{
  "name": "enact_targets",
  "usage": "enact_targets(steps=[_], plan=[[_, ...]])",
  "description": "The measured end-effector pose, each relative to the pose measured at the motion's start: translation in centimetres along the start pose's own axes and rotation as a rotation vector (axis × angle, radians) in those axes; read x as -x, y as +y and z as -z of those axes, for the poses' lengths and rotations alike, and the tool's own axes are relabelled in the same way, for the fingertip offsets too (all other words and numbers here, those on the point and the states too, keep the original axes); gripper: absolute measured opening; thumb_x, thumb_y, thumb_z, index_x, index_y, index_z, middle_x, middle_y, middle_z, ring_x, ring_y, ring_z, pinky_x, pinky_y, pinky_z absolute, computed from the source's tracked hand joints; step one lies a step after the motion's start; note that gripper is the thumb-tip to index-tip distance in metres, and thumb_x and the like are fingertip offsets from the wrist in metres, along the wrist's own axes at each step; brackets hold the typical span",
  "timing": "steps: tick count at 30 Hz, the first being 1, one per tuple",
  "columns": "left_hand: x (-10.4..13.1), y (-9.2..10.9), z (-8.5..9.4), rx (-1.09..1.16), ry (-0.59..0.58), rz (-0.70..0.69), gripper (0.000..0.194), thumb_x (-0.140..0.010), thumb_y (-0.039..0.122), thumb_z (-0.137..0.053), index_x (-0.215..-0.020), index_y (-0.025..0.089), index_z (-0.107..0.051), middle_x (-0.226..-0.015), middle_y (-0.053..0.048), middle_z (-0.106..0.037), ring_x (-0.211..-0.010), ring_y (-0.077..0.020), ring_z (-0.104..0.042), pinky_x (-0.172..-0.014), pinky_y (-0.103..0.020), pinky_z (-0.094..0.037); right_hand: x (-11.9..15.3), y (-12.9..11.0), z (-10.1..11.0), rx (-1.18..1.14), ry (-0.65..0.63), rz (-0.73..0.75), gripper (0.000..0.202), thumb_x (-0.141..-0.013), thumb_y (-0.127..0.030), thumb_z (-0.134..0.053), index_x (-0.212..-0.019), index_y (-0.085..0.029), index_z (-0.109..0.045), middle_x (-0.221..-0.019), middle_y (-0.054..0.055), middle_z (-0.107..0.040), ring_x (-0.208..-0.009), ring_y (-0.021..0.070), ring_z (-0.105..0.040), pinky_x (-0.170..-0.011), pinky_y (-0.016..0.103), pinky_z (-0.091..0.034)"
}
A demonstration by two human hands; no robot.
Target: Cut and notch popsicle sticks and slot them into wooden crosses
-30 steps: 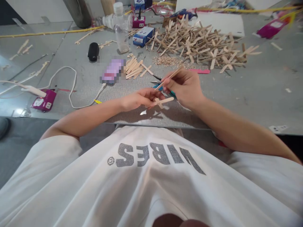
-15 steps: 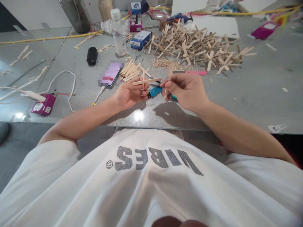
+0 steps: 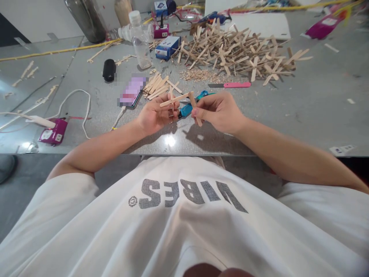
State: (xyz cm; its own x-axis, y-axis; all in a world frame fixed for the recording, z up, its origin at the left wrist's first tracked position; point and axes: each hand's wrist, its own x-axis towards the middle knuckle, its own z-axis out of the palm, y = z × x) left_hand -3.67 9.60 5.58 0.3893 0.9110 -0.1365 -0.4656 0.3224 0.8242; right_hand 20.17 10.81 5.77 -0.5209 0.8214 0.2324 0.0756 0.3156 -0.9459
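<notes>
My left hand (image 3: 157, 114) grips a small cross of wooden craft sticks (image 3: 175, 100), one stick pointing right. In my right hand (image 3: 217, 111) a single craft stick (image 3: 197, 117) is pinched between thumb and fingers. Its upper part meets or overlaps the right end of the cross; whether they touch I cannot tell. Beneath and between the hands lies a blue-handled tool (image 3: 186, 110), partly hidden, with more blue-green handle (image 3: 203, 94) behind. Loose craft sticks (image 3: 155, 85) lie just beyond my left hand. A pink-handled blade (image 3: 236, 85) rests beyond my right hand.
A large heap of joined craft sticks (image 3: 230, 52) covers the back right, with wood chips (image 3: 198, 75) before it. A phone (image 3: 133, 91) on a cable, a black case (image 3: 109, 70), a clear bottle (image 3: 140, 46), a blue box (image 3: 168, 48) and a purple power block (image 3: 54, 130) stand around.
My right hand has moved left and tilted its craft stick, bringing it to the end of the cross. The pink-handled blade is now fully uncovered. My left hand has hardly moved.
</notes>
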Motion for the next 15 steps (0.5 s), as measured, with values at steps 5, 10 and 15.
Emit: enact_targets(steps=[5,10,15], plan=[[0.5,0.1,-0.8,0.027,0.051,0.017,0.019,-0.095,0.018,-0.079,-0.088,0.021,-0.062,-0.083,0.003,-0.069,-0.07,-0.0122,-0.07,-0.075,-0.027,-0.059,-0.2,0.5,0.3,-0.064,-0.062,-0.049,0.053,-0.093,-0.067,-0.091,-0.082,-0.019,-0.073,-0.065,0.002,-0.065,-0.053,0.0103,-0.055,-0.052,0.029,-0.047],[0.2,-0.1,-0.4,0.038,0.053,-0.062,0.015,-0.097,0.015,-0.075,-0.089,0.021,-0.063,-0.085,0.003,-0.071,-0.073,-0.0119,-0.072,-0.075,-0.027,-0.06,0.0,0.3,0.0,-0.101,-0.046,-0.067,0.035,-0.091,-0.048,-0.096,-0.096,-0.017,-0.08,-0.067,0.0,-0.064,-0.054,0.0097,-0.055,-0.054,0.027,-0.05],[-0.2,-0.3,0.3,0.039,0.02,-0.12,0.018,-0.097,0.02,-0.08,-0.088,0.02,-0.065,-0.088,0.002,-0.071,-0.08,-0.0116,-0.074,-0.08,-0.027,-0.059,0.1,0.0,0.0,0.006,0.033,-0.032,0.023,-0.091,-0.038,-0.096,-0.092,-0.02,-0.082,-0.068,0.0,-0.067,-0.057,0.0106,-0.06,-0.056,0.026,-0.052]])
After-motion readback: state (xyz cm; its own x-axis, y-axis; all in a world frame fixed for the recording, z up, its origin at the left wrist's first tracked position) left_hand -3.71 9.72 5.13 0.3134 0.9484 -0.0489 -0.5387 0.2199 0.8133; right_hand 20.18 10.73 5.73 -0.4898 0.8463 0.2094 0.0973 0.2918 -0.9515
